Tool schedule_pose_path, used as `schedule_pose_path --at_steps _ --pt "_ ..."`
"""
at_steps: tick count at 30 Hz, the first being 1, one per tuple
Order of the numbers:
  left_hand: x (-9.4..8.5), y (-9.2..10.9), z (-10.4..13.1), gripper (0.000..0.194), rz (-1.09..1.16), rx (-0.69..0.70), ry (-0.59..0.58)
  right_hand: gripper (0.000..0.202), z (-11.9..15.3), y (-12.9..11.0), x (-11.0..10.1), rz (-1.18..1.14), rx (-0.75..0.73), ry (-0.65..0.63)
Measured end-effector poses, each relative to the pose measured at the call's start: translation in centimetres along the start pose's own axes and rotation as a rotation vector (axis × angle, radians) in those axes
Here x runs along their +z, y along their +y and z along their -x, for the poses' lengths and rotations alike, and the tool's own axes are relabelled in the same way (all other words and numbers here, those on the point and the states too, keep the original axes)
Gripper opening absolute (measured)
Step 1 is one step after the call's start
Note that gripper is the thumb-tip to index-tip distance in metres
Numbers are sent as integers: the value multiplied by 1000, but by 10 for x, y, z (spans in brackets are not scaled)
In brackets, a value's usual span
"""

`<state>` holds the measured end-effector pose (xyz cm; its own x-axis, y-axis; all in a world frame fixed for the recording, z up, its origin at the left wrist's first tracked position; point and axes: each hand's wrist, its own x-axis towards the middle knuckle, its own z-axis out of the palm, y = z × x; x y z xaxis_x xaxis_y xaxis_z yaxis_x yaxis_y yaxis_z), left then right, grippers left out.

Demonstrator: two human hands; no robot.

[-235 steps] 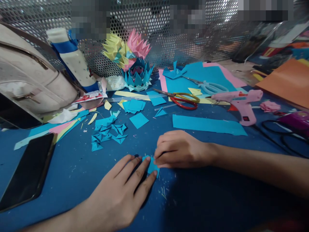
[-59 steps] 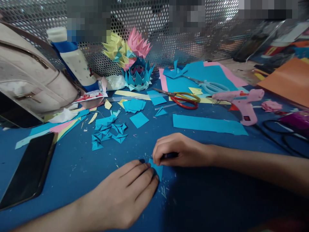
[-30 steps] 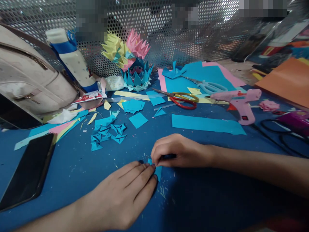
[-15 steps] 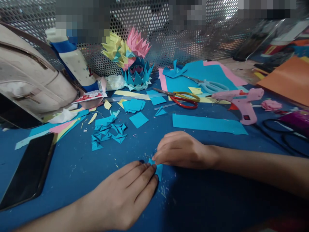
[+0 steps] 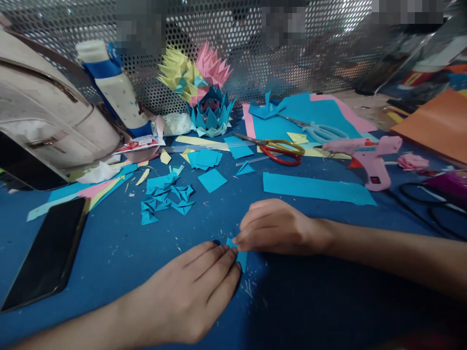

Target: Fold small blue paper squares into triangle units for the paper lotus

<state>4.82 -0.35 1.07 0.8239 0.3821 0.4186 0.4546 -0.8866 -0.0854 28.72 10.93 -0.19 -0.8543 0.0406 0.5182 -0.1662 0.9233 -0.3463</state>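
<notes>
Head view: a blue tabletop [image 5: 109, 253] fills the lower part, backed by a perforated metal panel [image 5: 248, 73]. A pale bag [image 5: 54, 116] stands at the far left, with a bottle [image 5: 120, 95] leaning beside it. The left hand [image 5: 204, 282] lies palm down, fingers straight and close together. The right hand [image 5: 279, 228] is curled, its thumb and fingertips meeting the paper; whether they pinch or press it, I cannot tell. Blue sheets [image 5: 310, 109] lie over pink ones at the back, and a dark phone [image 5: 47, 253] rests near the left edge. Paper flowers [image 5: 211, 114] in yellow, pink and blue stand against the panel. A pink glue gun [image 5: 365, 146] sits beyond the right hand, just behind a blue strip [image 5: 314, 187]. Red-and-yellow scissors [image 5: 264, 144] lie left of the gun. Nearer are folded pieces [image 5: 182, 192] and a loose square [image 5: 212, 180]. Smallest is the blue paper [image 5: 243, 260] between the hands: the left fingertips cover its left side, the right ones touch its upper part, and its lower right corner shows.
</notes>
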Motion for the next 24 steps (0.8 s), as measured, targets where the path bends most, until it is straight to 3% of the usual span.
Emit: schedule_pose_path --at_steps 24 --pt "0 0 0 46 21 -9 0 12 -4 0 2 -32 57 81"
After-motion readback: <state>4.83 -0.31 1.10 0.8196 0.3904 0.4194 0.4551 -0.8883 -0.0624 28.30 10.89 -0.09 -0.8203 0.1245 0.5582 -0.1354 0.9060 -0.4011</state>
